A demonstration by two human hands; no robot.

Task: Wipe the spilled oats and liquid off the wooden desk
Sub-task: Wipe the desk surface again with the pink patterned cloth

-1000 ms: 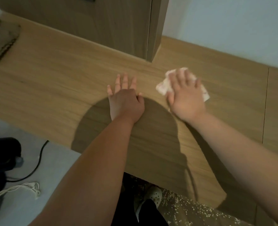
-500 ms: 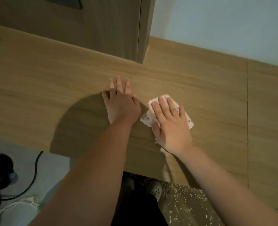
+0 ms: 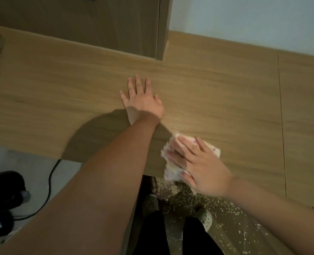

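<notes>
Pressing tissue [image 3: 171, 171] under flat right grip [image 3: 202, 168]

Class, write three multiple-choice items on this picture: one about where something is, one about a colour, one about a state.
1. Where is the cloth? A by the wall; B at the near edge of the desk; C on the floor.
2. The cloth's colour? A green; B black; C mostly white.
3. The left hand is: A flat, fingers straight; B a fist; C holding a cup.
Key: B, the right hand presses it there; C, it shows pale against the desk; A, its palm lies on the desk.
</notes>
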